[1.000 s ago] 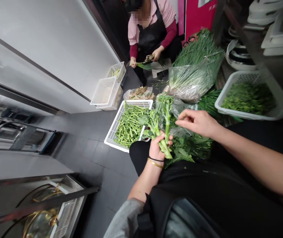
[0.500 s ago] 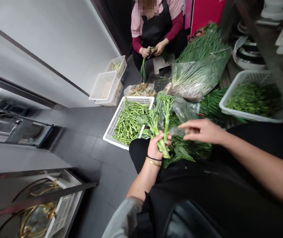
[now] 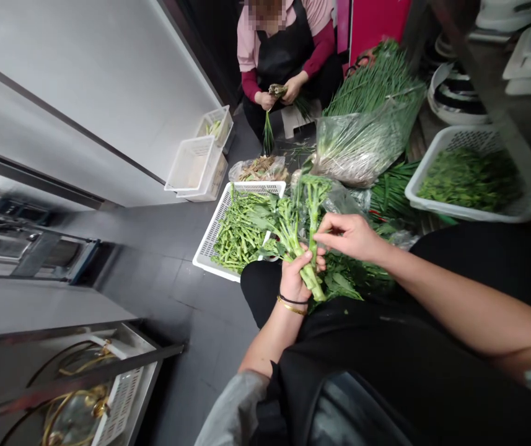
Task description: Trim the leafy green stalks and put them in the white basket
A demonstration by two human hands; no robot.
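My left hand [image 3: 297,279] is wrapped round a few thick green broccolini stalks [image 3: 288,226], their leafy, budded tops pointing away from me and the cut ends towards my lap. At the upright stalk [image 3: 314,204] on the right of this bunch, the thumb and forefinger of my right hand [image 3: 346,235] are pinched together; exactly what lies between the fingertips is too small to make out. Loose dark green leaves [image 3: 339,282] lie beneath both hands. Just beyond my left knee, a white slotted basket [image 3: 207,238] holds many trimmed green stems [image 3: 240,232].
Across from me a co-worker [image 3: 284,56] sits handling thin green stalks. Bagged long greens [image 3: 349,148] lie at centre right. A basket of leaves [image 3: 416,192] stands further right. White bins [image 3: 191,164] stand by the wall, near a bag of scraps [image 3: 260,168]. A metal rack [image 3: 153,353] is lower left.
My right hand has moved left from beside the bunch to the right-hand stalk, its fingers closing into a pinch. My left hand still grips the broccolini. The view has shifted slightly.
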